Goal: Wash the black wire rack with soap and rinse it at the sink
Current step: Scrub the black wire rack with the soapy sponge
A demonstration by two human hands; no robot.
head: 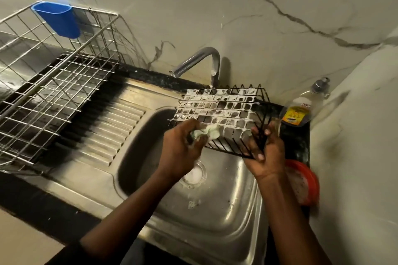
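1. Cup of blue plastic [57,20] hangs on the silver wire dish drainer [43,84], contents hidden.
2. Left hand [183,150], fingers curled round a pale green sponge [207,133], presses the foamy black wire rack [219,107] over the steel sink [215,211].
3. Right hand [265,155] clamps the rack's end, steadying it.
4. Clear soap bottle [301,107], round orange tub [305,180] holding something pale.
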